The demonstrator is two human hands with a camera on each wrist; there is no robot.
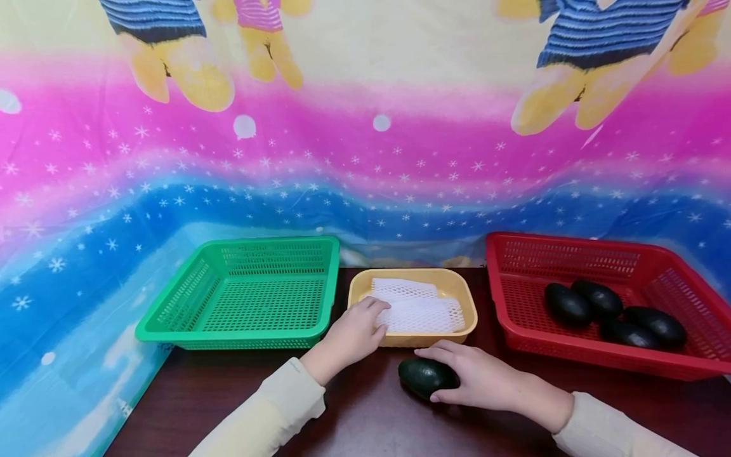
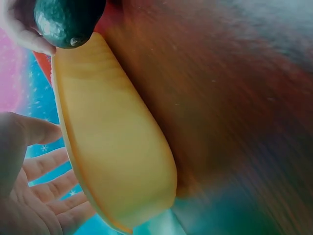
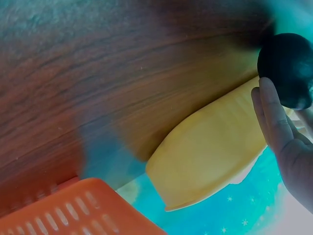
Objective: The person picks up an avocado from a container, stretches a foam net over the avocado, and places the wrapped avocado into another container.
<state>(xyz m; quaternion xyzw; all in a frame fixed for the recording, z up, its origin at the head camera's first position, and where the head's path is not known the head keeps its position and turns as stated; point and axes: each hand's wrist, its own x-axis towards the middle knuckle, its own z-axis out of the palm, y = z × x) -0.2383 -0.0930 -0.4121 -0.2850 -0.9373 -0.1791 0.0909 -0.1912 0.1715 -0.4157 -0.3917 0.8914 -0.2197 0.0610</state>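
My right hand [image 1: 485, 376] grips a dark green avocado [image 1: 424, 378] just in front of the small yellow tray [image 1: 412, 340]. Thumb and fingers lie on opposite sides of it; in the left wrist view the stem end of the avocado [image 2: 71, 22] shows. Over the left side of the tray reaches my left hand [image 1: 355, 331], its fingertips right at the white foam net sleeves [image 1: 419, 314] lying inside. Seen from the left wrist, the left hand's fingers [image 2: 51, 164] are spread and loosely bent beside the tray rim, with nothing between them and the thumb.
To the left stands a green perforated basket [image 1: 237, 335]. A red perforated basket [image 1: 577, 357] on the right holds several dark avocados [image 1: 599, 299]. Behind all three containers hangs a patterned cloth [image 1: 365, 146]. The brown wooden table [image 1: 365, 422] extends toward me.
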